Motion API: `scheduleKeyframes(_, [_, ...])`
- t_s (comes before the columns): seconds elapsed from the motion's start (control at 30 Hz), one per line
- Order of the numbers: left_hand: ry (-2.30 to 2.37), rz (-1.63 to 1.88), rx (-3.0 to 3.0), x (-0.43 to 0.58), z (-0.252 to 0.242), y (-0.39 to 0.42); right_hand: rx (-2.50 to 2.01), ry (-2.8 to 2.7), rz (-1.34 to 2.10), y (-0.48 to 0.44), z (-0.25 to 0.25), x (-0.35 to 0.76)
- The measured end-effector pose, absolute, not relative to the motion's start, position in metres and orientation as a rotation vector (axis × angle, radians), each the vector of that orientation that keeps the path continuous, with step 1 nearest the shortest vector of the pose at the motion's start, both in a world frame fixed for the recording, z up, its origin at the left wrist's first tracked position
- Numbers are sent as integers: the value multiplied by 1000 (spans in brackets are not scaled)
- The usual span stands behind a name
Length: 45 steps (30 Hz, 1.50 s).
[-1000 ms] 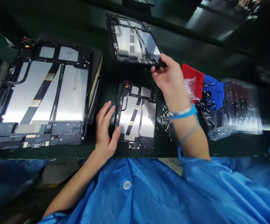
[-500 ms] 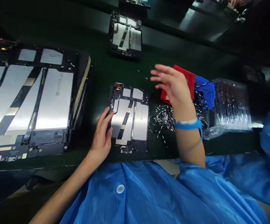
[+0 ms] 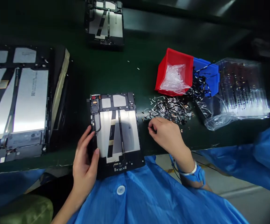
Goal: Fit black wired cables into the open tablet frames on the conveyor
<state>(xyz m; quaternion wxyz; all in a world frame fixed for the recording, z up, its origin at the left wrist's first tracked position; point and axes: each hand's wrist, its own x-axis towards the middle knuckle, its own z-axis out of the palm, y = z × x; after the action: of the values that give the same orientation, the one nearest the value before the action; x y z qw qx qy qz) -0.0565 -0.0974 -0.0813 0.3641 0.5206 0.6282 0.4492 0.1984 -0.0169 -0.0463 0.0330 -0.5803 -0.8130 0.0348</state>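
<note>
My left hand (image 3: 84, 165) grips the lower left edge of a tablet's inner frame (image 3: 115, 133), a black chassis with silver panels and dark ribbon strips, lying near the bench's front edge. My right hand (image 3: 166, 133) rests on the bench to the right of that frame, fingers curled, just below a pile of small metal parts and black pieces (image 3: 172, 109). Whether its fingertips pinch a tiny piece is hidden.
A larger opened tablet (image 3: 25, 96) lies at the left, and another frame (image 3: 104, 23) at the far side of the dark green bench (image 3: 135, 77). A red bin (image 3: 186, 59) holding plastic, a blue bin (image 3: 206, 70) and a clear bag (image 3: 242, 90) stand at the right.
My right hand held the far frame, let go, and has dropped to the bench beside the pile. The middle frame has come nearer me under my left hand, and the far frame lies further off.
</note>
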Motion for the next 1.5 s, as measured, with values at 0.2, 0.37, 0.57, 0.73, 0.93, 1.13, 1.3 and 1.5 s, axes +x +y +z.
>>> scheduleKeyframes(0.2, [1458, 1362, 1628, -54, -57, -72, -1494, -2342, 29, -20, -45, 208])
scheduleKeyframes(0.37, [1048, 1018, 1627, -26, -38, -38, -1205, -2243, -159, -34, -43, 204])
scheduleKeyframes(0.57, [898, 807, 1770, 13, -47, -8, -1582, -1677, 173, -31, -57, 207])
scheduleKeyframes(0.73, [873, 896, 2004, 27, -58, 5, -1746, -1055, 619, -12, -71, 225])
scheduleKeyframes(0.93, [956, 749, 2217, 51, -50, 16, -1565, -852, 631, -11, -67, 211])
scheduleKeyframes(1.13, [1045, 594, 2276, 70, -38, 23, -1460, -1063, 273, -17, -59, 188])
scheduleKeyframes(1.3, [1030, 725, 2046, 58, -34, 28, -1479, -1189, 254, -19, -49, 183])
scheduleKeyframes(1.5, [325, 485, 1152, 34, -34, 42, -1172, -1374, 938, -13, -36, 192])
